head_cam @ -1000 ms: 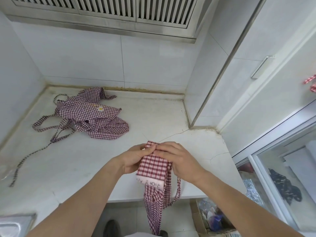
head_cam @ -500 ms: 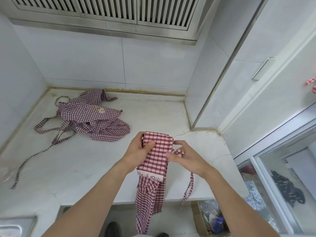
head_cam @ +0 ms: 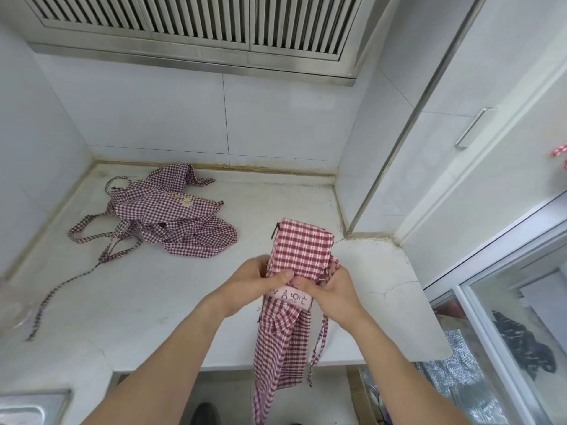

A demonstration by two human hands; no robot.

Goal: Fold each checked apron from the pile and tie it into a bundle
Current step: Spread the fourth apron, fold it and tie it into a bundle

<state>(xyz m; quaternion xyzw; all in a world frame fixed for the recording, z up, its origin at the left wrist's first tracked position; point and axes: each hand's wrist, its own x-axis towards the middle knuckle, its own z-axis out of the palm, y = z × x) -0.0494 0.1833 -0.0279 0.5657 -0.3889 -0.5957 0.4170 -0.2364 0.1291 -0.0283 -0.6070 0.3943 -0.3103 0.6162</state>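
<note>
L hand (head_cam: 251, 280) + R hand (head_cam: 333, 289) both pinch folded apron (head_cam: 302, 250) mid-strip, thumbs on top, fingers curled under. Its lower end hangs past countertop (head_cam: 184, 302) front edge. Apron pile (head_cam: 171, 219) back-left, well apart; bare counter between.

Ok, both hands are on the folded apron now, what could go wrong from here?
The apron is pinched only at its middle by the left hand and right hand; the fold may loosen if either lets go. Its tail and strap hang past the counter edge and could drag it down. The pile has trailing straps that may tangle.
</note>
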